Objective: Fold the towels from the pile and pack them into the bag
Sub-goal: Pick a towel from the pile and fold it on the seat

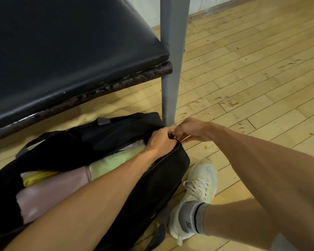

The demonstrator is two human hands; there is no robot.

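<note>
Bag [152,187]: black, open on floor, with towels [116,160] inside in green, pink and yellow
Left hand [160,142]: fingers curled, gripping bag's end
Right hand [190,130]: pinches zip [170,136]
Sock [192,218]: logo unreadable

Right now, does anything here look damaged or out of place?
Yes. The rim under the black seat is pitted and flaking along its front edge, and the floorboards beside the grey leg are scuffed. The bag with its towels looks in order.
</note>
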